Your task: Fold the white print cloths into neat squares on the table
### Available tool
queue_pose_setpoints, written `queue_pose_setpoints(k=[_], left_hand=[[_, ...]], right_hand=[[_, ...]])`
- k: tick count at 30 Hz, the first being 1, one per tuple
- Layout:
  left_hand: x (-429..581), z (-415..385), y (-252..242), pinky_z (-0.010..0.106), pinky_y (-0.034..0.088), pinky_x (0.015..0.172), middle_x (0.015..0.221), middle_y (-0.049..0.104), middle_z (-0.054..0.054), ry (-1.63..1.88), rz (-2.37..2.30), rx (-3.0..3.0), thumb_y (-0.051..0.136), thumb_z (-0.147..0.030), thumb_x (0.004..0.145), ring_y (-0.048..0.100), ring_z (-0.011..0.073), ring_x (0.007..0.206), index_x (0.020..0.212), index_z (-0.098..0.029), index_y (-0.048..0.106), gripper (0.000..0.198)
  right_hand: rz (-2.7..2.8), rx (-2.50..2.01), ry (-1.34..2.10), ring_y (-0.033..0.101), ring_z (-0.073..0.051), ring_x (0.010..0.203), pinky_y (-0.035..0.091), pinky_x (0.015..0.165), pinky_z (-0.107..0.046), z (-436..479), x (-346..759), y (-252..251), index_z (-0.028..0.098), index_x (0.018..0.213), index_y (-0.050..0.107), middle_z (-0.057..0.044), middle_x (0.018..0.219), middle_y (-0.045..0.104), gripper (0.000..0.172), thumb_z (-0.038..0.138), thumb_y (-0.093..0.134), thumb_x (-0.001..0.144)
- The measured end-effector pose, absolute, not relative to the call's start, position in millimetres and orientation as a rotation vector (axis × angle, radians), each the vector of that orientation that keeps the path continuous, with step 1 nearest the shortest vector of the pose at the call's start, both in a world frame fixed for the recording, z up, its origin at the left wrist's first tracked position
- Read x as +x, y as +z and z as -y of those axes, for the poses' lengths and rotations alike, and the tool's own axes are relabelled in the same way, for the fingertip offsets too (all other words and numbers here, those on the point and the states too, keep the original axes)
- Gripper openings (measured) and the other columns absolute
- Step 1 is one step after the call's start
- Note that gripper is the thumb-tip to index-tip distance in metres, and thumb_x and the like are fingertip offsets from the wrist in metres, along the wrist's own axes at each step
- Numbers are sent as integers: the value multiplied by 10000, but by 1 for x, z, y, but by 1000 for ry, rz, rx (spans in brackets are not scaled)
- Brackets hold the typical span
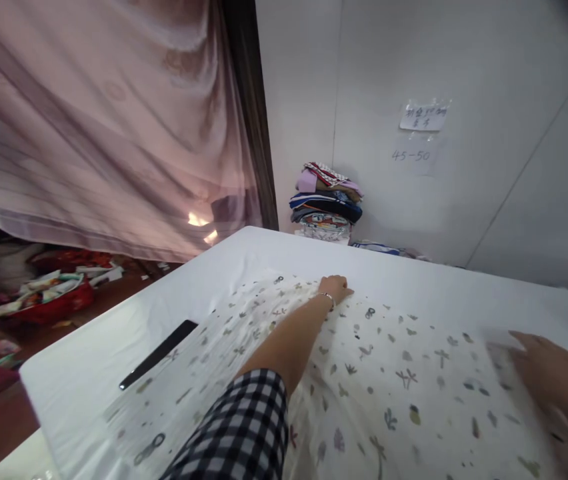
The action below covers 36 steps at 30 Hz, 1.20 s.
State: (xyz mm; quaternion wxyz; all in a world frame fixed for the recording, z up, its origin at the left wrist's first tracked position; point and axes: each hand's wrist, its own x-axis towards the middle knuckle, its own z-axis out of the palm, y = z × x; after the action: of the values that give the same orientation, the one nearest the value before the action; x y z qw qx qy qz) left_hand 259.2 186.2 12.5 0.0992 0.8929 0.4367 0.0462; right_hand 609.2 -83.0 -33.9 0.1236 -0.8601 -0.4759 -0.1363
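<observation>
A thin white cloth (384, 400) printed with small leaves, palm trees and pineapples lies spread over the white table, with wrinkles toward its left side. My left hand (334, 288), with a bracelet at the wrist, is at the cloth's far edge. Its fingers are curled down and closed on the fabric there. At the right edge of the cloth is my right hand (559, 380), smeared by motion. Its finger positions are unclear, and I cannot tell whether it grips the fabric. A long dark flat strip (159, 353) lies along the cloth's left edge.
Folded fabrics (328, 200) are stacked behind the far edge of the white table (274, 248), against the wall. A pink curtain (114, 120) hangs at the left. Below it, a red container (54, 303) full of cloth pieces stands on the floor. Handwritten paper notes (423, 119) are taped to the wall.
</observation>
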Motion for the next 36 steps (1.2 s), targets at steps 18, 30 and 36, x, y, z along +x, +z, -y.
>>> queue_pose_setpoints(k=[18, 30, 36], left_hand=[[122, -190, 15, 480, 131, 1066, 1434, 287, 79, 260, -1620, 2628, 326, -522, 854, 204, 230, 1321, 1309, -203, 368, 558], [82, -174, 37, 562, 182, 1002, 1463, 213, 70, -23, -1600, 2659, 237, -435, 888, 140, 290, 1340, 1349, -279, 340, 498], [44, -104, 22, 537, 133, 1029, 1469, 184, 72, 46, -1314, 2915, 304, -404, 852, 101, 276, 1351, 1361, -228, 333, 540]], right_hand=[[1998, -2270, 20, 160, -248, 1341, 177, 1065, -501, 57, 486, -58, 289, 1388, 263, 14, 1465, 176, 655, 620, 236, 824], [1801, -2499, 265, 88, -245, 1354, 86, 1064, -498, 62, 430, 12, 196, 1396, 257, -70, 1476, 129, 631, 536, 230, 866], [1900, -2303, 327, 41, -225, 1360, -24, 1067, -471, 127, 381, 12, 241, 1404, 227, -46, 1481, 117, 663, 606, 183, 853]])
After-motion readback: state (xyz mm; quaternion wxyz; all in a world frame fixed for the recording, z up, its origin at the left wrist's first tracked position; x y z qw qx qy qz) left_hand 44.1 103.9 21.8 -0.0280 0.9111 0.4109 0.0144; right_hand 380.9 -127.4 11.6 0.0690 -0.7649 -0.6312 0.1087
